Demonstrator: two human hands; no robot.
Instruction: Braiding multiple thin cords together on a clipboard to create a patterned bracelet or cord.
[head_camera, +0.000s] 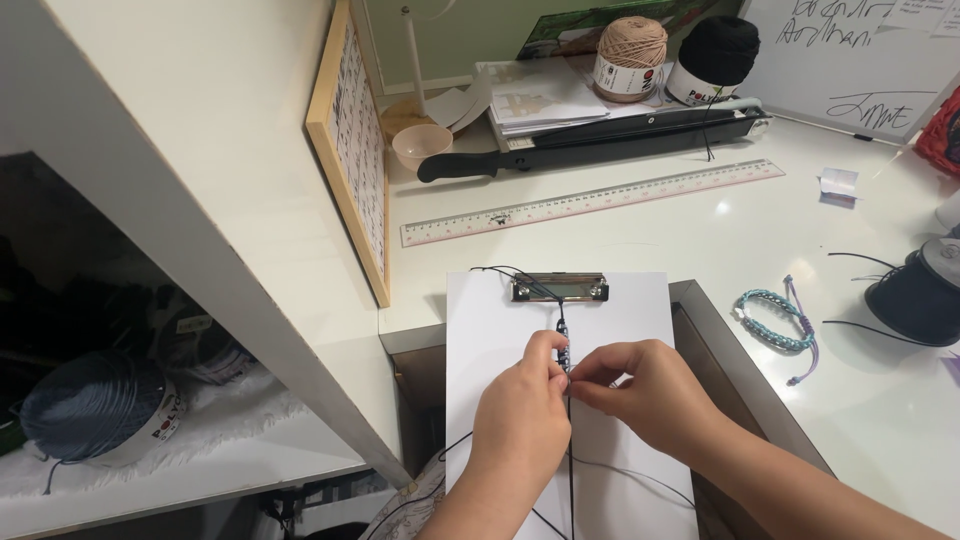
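My left hand (522, 405) and right hand (640, 390) pinch fingers onto the dark cords (569, 440); a short knotted braid (563, 335) hangs from the clipboard clip (559, 288), most cord unknotted.

Open table (700, 235) lies between the ruler (590, 202) and the clipboard (557, 330). The shelf unit (230, 200) walls the left edge; bracelet (778, 320) and cord spool (920, 295) crowd the right.

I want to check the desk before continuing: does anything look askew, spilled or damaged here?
Nothing is spilled or broken. The ruler lies slanted across the desk, and loose cord trails from the dark spool. Both hands pinch the cord under the clipboard's clip.
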